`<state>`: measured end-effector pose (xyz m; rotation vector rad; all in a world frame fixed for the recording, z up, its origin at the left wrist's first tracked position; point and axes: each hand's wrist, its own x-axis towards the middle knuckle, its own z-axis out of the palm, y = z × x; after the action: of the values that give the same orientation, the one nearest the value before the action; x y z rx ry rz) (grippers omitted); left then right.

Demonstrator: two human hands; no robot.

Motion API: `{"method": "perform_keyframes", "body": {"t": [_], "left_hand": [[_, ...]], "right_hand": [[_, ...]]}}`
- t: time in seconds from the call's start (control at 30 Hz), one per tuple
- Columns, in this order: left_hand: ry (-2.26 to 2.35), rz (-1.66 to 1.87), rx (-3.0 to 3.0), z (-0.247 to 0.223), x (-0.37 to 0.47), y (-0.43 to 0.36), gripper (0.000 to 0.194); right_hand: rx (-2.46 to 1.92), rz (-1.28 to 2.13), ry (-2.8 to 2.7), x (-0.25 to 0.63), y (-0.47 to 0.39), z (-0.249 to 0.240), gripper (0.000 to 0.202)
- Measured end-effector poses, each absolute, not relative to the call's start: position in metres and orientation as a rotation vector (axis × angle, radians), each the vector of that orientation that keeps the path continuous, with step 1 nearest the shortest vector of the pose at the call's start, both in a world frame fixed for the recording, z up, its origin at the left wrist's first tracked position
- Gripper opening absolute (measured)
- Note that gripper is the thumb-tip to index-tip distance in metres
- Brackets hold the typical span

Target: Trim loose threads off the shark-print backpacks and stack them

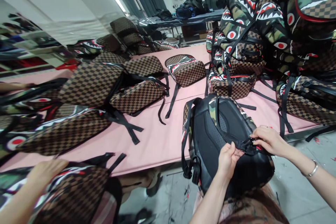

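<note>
A backpack (210,136) with a black mesh back panel and camouflage trim lies back-up against the near edge of the pink table (157,140), partly on my lap. My left hand (229,159) pinches its black shoulder strap near the lower end. My right hand (267,140), with a ring and a bracelet at the wrist, grips the same strap's end at a buckle (249,144) just to the right. Both hands are closed on the strap, a few centimetres apart.
Several brown checkered shark-mouth backpacks (136,94) lie across the table; a tall pile (262,35) rises at right. Another person's arm and hand (44,173) rest on a backpack at lower left. A dark table (189,19) with bags stands behind. Grey floor lies below.
</note>
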<state>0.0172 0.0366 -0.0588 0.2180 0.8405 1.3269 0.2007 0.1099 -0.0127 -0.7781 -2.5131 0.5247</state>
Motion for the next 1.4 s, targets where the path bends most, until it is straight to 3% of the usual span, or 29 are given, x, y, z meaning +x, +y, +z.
{"method": "perform_keyframes", "body": {"t": [0.37,0.67,0.9,1.07,1.23,1.4], "left_hand": [[0.811,1.281,0.255,-0.061,0.019,0.039,0.033],[0.859,1.269,0.249,-0.062,0.021,0.041,0.035],[0.843,1.283,0.172,-0.064,0.022,0.042,0.03],[0.831,1.334,0.025,-0.062,0.029,0.042,0.03],[0.895,1.356,-0.073,-0.06,0.033,0.043,0.032],[1.134,1.159,0.24,-0.06,0.02,0.043,0.03]], "right_hand": [[-0.671,0.631,-2.64,0.199,0.119,-0.007,0.026],[-0.702,0.476,-2.639,0.196,0.114,-0.012,0.026],[-1.042,0.76,-2.202,0.21,0.103,-0.026,0.015],[-1.211,0.889,-2.111,0.218,0.089,-0.043,0.049],[-1.33,0.704,-2.005,0.21,0.08,-0.072,0.015],[-1.446,0.493,-1.804,0.195,0.073,-0.09,0.023]]}}
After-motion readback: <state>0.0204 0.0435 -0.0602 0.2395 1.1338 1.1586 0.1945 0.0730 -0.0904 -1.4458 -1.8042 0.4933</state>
